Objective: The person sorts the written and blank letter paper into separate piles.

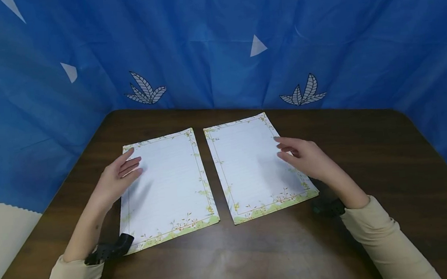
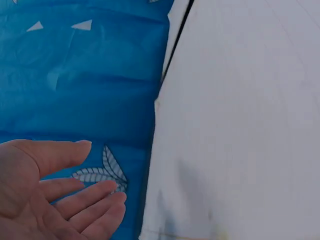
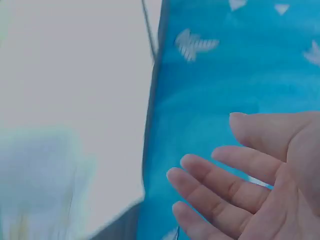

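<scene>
Side by side they lay, the left floral-bordered writing sheet (image 1: 172, 188) and its right-hand twin (image 1: 250, 168), your left hand (image 1: 117, 177) and right hand (image 1: 306, 155) hovering above their outer edges, thumbs and fingers apart, over the dark wooden table (image 1: 258, 260)!

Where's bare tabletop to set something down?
Wooden table: bare right of the right hand, and nearer you than left floral-bordered paper and right floral-bordered paper; narrow between them. Crowded: outer edges, near right hand and left hand.
</scene>
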Demonstrator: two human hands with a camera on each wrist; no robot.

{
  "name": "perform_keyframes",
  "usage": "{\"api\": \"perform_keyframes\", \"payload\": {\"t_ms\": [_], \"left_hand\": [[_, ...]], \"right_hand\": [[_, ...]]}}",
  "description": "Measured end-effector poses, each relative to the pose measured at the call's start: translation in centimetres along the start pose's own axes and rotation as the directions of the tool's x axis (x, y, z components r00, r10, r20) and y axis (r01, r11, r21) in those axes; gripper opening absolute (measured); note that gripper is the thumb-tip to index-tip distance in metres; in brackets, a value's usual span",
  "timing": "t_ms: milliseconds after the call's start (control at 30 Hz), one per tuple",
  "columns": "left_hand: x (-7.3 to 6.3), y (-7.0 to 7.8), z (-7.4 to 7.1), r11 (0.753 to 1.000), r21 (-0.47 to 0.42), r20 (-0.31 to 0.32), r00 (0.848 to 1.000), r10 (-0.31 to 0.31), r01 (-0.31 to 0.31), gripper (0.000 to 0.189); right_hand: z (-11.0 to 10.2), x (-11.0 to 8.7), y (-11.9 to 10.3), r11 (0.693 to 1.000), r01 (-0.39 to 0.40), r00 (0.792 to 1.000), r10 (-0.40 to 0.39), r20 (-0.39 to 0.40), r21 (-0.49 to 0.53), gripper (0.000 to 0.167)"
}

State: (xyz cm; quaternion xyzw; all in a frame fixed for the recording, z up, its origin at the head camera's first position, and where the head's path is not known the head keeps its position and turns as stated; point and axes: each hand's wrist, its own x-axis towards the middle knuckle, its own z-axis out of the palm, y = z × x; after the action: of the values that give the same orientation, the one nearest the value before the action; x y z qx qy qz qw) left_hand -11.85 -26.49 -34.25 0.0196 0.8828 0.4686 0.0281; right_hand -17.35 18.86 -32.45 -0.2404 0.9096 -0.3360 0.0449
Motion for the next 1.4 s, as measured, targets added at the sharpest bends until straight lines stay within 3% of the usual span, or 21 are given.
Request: {"api": "perform_keyframes", "payload": {"t_ms": [133, 233, 367, 467, 667, 833, 1000, 1267, 1400], "left_hand": [[-0.3, -2.4, -0.8, 1.000, 0.020, -0.022, 1.000, -0.019, 0.019, 0.080], [-0.4, -3.7, -1.1, 0.994, 0.109, -0.023, 1.000, -0.010, 0.012, 0.088], [-0.6, -4.8, -1.6, 0.979, 0.201, 0.049, 0.998, -0.047, 0.036, 0.100], [-0.7, -5.3, -1.8, 0.976, 0.211, 0.123, 0.989, -0.086, 0.059, 0.104], [-0.9, -5.4, -1.9, 0.977, 0.205, 0.187, 0.978, -0.092, 0.053, 0.101], [-0.9, -5.3, -1.8, 0.977, 0.204, 0.192, 0.976, -0.099, 0.059, 0.099], [-0.9, -5.3, -1.8, 0.977, 0.205, 0.190, 0.977, -0.093, 0.053, 0.097], [-0.9, -5.4, -1.9, 0.978, 0.204, 0.192, 0.977, -0.093, 0.053, 0.096], [-0.9, -5.4, -2.1, 0.989, 0.145, 0.163, 0.986, -0.036, 0.012, 0.093]], "right_hand": [[2.0, 1.3, -2.2, 0.995, 0.092, 0.996, -0.093, 0.009, 0.041, 0.044], [3.7, 2.1, -3.5, 0.990, 0.129, 0.992, -0.130, 0.000, 0.063, 0.043], [5.8, 3.2, -4.8, 0.984, 0.162, 0.986, -0.164, 0.015, 0.076, 0.041], [7.0, 3.8, -5.6, 0.979, 0.184, 0.980, -0.189, 0.058, 0.090, 0.042], [9.2, 4.7, -7.2, 0.977, 0.188, 0.964, -0.203, 0.170, 0.101, 0.049], [11.3, 4.8, -8.4, 0.977, 0.211, 0.936, -0.198, 0.290, -0.017, 0.058], [12.9, 4.2, -8.7, 0.959, 0.248, 0.907, -0.179, 0.380, -0.139, 0.065], [13.4, 3.8, -8.7, 0.917, 0.320, 0.883, -0.198, 0.425, -0.238, 0.063], [13.3, 3.7, -8.8, 0.906, 0.340, 0.874, -0.206, 0.441, -0.252, 0.063]]}}
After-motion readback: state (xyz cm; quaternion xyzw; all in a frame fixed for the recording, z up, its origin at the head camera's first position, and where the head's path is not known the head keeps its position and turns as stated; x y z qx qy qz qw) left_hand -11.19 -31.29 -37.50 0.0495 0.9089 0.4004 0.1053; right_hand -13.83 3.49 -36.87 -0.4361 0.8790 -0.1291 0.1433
